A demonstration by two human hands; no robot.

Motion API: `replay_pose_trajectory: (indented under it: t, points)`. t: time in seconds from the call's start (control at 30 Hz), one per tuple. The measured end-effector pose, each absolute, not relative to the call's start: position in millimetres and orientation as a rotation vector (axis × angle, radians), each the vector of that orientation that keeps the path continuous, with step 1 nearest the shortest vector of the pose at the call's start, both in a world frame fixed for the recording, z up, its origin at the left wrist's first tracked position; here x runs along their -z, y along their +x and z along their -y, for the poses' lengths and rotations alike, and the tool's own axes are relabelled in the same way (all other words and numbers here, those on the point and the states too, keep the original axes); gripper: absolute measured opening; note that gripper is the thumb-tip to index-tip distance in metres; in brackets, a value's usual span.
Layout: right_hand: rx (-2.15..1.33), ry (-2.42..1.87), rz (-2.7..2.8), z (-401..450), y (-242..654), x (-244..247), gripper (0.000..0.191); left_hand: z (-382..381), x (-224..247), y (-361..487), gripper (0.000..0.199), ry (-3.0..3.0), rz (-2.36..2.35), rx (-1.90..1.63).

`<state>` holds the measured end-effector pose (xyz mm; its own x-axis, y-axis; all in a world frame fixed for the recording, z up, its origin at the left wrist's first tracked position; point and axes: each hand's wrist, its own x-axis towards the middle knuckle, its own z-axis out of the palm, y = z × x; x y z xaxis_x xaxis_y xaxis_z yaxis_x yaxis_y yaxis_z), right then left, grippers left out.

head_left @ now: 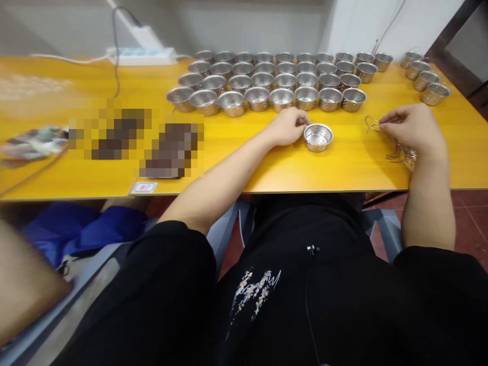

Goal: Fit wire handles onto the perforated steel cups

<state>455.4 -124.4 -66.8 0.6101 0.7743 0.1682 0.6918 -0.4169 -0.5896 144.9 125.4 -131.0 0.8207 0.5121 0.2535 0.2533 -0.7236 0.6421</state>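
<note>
A small perforated metal cup (318,138) stands upright on the yellow table, near its front edge. My left hand (288,126) is at the cup's left rim, its fingers curled together; whether they grip the rim is hard to make out. To the right, my right hand (414,127) pinches a thin bent wire piece (371,124) between thumb and fingers, above the table. A tangled pile of similar wires (400,152) lies below that hand and is partly hidden by it.
Rows of metal cups (282,98) line the back of the table (267,173), with several more (435,94) at the far right. Two blurred-out dark objects (171,150), a power strip (141,56) and a crumpled cloth (34,142) lie left. Another person's arm (26,284) shows at lower left.
</note>
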Motion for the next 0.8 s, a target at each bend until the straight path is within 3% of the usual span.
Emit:
replay_pose_trajectory:
  t: [0.8]
  points:
    - [0.253, -2.108, 1.085, 113.3, 481.0, 81.9, 0.021, -129.8, 130.7, 143.0, 0.031, 2.442, -0.53, -0.57]
